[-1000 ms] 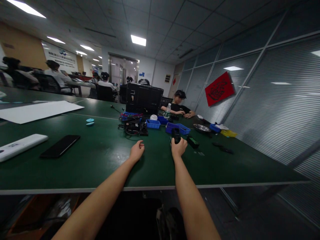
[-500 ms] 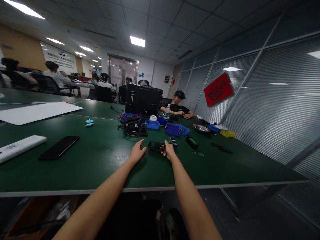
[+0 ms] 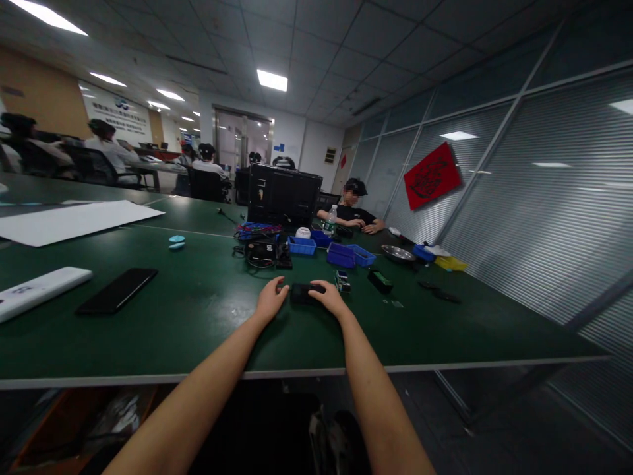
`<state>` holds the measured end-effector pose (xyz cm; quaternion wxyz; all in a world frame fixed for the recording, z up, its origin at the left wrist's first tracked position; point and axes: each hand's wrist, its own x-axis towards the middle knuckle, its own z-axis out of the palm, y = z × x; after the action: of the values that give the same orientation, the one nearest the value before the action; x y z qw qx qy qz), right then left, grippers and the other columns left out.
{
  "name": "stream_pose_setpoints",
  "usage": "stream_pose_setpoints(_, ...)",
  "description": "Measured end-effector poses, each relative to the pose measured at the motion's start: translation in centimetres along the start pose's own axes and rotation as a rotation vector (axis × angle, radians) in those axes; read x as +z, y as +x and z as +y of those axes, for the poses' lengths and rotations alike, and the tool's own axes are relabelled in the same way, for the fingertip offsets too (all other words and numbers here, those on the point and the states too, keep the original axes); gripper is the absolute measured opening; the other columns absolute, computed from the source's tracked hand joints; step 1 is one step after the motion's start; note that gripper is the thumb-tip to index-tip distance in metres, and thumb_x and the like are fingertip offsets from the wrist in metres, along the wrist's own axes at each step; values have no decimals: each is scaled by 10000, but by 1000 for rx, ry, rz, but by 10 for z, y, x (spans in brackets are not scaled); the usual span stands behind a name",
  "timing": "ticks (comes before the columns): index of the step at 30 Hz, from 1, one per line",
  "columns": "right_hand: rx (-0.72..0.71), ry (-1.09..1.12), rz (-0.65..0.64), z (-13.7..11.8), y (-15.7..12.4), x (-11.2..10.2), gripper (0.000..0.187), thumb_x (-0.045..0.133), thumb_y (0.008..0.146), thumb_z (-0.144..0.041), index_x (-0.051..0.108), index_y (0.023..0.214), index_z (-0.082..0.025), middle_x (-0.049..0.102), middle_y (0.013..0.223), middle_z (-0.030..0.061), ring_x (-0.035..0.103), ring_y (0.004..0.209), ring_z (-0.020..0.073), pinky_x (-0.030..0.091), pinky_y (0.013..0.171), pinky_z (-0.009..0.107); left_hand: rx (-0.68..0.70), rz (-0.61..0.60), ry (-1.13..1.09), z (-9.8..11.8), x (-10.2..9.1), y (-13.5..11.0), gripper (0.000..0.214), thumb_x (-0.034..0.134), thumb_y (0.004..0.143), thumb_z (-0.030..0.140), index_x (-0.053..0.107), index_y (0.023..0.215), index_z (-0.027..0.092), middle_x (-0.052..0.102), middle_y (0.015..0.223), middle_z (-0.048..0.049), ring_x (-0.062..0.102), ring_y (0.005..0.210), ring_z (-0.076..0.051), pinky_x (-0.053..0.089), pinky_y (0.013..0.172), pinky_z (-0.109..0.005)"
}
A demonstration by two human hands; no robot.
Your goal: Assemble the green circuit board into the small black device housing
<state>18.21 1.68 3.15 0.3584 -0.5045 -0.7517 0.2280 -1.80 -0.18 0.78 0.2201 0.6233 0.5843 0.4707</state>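
A black box-shaped device [image 3: 301,294] lies low over the green table in front of me; I cannot make out its exact kind. My right hand [image 3: 330,300] grips its right end, thumb and fingers laid over the top and far side. Just off the left end is my left hand [image 3: 270,301], thumb and forefinger curled close together; whatever they may hold is too small and dark to name. A small circuit board with parts on it [image 3: 342,282] sits right behind my right hand.
Behind the hands are a black adapter with cables [image 3: 261,253], blue trays [image 3: 301,246], a baseball [image 3: 303,233] and a monitor [image 3: 284,198]. To the right are a green-and-black block [image 3: 380,282] and a metal dish [image 3: 398,254]. A black phone [image 3: 117,291] lies left. Another person sits opposite.
The black device has tipped over, its inner side no longer facing me. My right hand has shifted its grip from the end to over the top. My left hand has barely moved.
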Motion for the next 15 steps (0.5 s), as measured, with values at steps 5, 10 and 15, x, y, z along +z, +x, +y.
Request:
stream_pose_setpoints(5,103,64,-37,0,2,5,489,367,796,-541,652,736,-148,586,578,10,508,475,127,401,477,233,45,-40,18,4,0,-3,442,452,803,398,483,1199,203,560,1183,-39,550,995,-157,413,885,-270)
stream_pose_setpoints(10,185,-270,370,7,4,-12,511,264,843,-504,649,792,-172,630,831,72,556,808,193,405,688,270,185,-159,154,8,1,-9,464,490,778,399,486,1210,233,512,1250,-22,458,1138,-178,325,986,-298)
stream_pose_setpoints(15,530,-568,563,29,4,-29,535,280,830,-502,602,1022,-120,536,1067,189,465,1009,291,383,763,372,269,-186,222,6,2,-9,363,494,774,365,562,1106,235,509,1247,-12,464,1122,-174,314,992,-304)
